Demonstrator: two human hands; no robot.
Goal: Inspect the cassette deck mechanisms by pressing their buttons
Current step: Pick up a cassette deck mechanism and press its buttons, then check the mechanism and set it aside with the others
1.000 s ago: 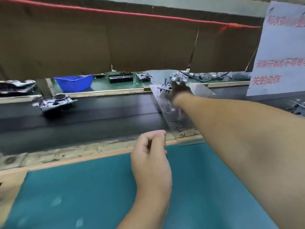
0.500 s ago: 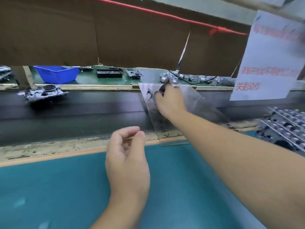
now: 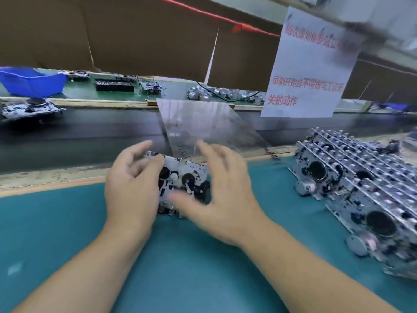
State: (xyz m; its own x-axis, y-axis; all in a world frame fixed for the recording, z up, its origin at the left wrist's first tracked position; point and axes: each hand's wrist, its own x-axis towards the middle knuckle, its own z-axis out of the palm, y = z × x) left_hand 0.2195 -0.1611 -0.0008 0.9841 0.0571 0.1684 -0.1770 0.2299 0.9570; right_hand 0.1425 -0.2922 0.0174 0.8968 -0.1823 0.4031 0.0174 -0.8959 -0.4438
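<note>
A: Both hands are on the job now. The left hand (image 3: 132,184) holds the cassette mechanism (image 3: 184,180) by its left end, thumb on top, fingers curled round the edge.

B: And the right hand (image 3: 216,195)?

A: Spread wide, fingers straight, blurred with motion. It hangs over the mechanism's right side. I cannot tell whether it touches the metal at all.

B: Big change from a second ago, then.

A: Huge. A second ago the right arm was stretched out to the far side of the belt (image 3: 79,134), up by the clear plastic sheet (image 3: 203,123), and the left hand waited as a loose fist over the mat. Now one mechanism sits between the hands on the tabletop (image 3: 67,233), at the near edge of the belt.

B: So what does that mean for the inspection?

A: I'd say the fetch is done and the pressing is about to start. The buttons look to be along the near edge, but they are too blurred to pick out.

B: Anything else around?

A: A big stack of the same mechanisms (image 3: 356,188) on the right. Another unit (image 3: 29,108) rides the belt at far left, with a blue bin (image 3: 31,81) behind it.

B: Any writing?

A: A white paper notice (image 3: 309,71) hangs at upper right, red Chinese characters. The bottom line reads 关的动作. The lines above are smeared; I'd not trust a reading. No brand marks that I can see.
</note>
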